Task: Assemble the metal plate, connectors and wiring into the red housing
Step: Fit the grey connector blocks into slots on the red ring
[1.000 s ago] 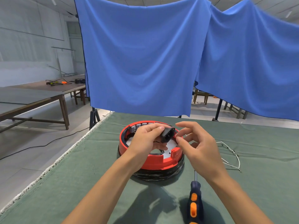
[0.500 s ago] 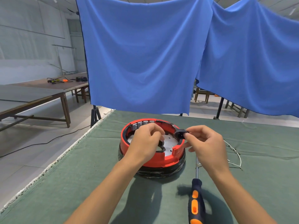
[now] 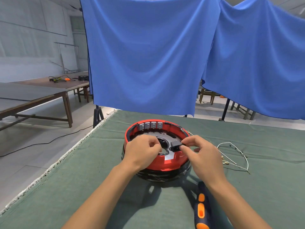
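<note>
Right hand now pinching boxy black connector over round red housing, left hand loosely curled, holding unclear

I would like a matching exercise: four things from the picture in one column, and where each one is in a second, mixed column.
Things:
1. black connector
2. screwdriver
3. white wiring
4. grey terminals

Places:
A. on the cloth, right of the red housing
B. pinched in the right hand
C. in a row on the housing's far inner wall
D. on the cloth, near the right forearm

Pairs: 1-B, 2-D, 3-A, 4-C
</note>
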`<state>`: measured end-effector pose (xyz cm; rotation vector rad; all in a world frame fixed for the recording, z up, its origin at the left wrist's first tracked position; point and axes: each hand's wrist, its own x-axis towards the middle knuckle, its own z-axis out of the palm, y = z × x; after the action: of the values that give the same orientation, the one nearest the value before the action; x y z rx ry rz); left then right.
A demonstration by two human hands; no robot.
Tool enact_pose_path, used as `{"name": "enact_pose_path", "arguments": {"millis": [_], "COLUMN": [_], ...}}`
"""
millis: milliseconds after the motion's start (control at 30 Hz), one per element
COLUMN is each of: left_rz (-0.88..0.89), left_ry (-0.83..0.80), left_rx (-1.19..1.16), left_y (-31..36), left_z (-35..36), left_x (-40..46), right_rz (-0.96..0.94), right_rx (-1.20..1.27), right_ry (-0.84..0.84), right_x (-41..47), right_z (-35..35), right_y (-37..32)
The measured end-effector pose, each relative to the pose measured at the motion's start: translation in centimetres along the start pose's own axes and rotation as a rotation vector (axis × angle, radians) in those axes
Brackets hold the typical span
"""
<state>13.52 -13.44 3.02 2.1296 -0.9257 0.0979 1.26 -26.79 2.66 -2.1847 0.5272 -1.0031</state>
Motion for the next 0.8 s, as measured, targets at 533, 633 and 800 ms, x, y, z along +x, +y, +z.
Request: {"name": "enact_pose_path", "arguments": {"millis": [533, 633, 800], "left_rz": [0.048, 0.050, 0.070], "left_ry": [-0.175, -0.232, -0.273], "left_rx": [0.086, 0.082, -0.033], "left_y": [0.2, 0.1, -0.1], "left_z": [-0.4, -0.6, -0.5], "left_x": [0.4, 0.5, 0.7], "right_rz": [-0.008, -0.021, -0.062], "right_rx": [0.017, -0.002, -0.043], "right_ry": [-0.076, -0.102, -0.138], "right_x": [-0.5, -0.3, 0.0], "right_z": [1.6, 1.3, 0.8], "right_y": [-0.3, -0.3, -0.4]}}
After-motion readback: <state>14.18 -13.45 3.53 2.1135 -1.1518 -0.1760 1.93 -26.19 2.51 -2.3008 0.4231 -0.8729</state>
